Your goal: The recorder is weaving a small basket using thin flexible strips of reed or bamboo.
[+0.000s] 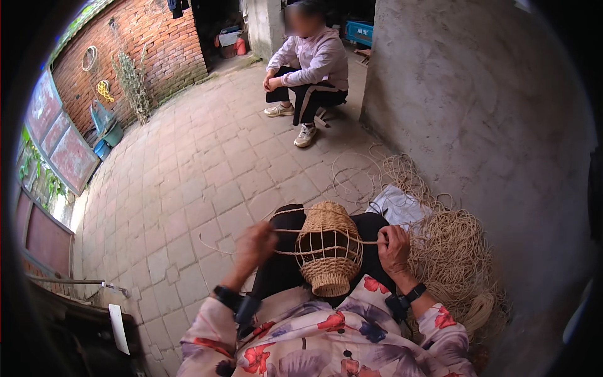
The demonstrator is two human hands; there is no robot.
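Note:
A tan woven basket (pixel 329 220) lies across my lap between my thighs, its narrow end toward me. Both its ends are densely woven, while bare upright ribs show around a dark opening in its middle. My left hand (pixel 256 245), slightly blurred, is closed on a strand of cord (pixel 286 231) to the left of the basket. On the other side my right hand (pixel 394 249) pinches a cord that runs out from the ribs. Both hands are apart from the basket wall. A loose cord end trails left past my left hand.
A large heap of tan cord (pixel 455 251) lies on the floor at my right, against the grey wall (pixel 477 94), beside a white sheet or sack (pixel 399 206). Ahead, a person (pixel 312 66) sits low with hands together. Buckets (pixel 113 134) stand by the brick wall (pixel 138 47).

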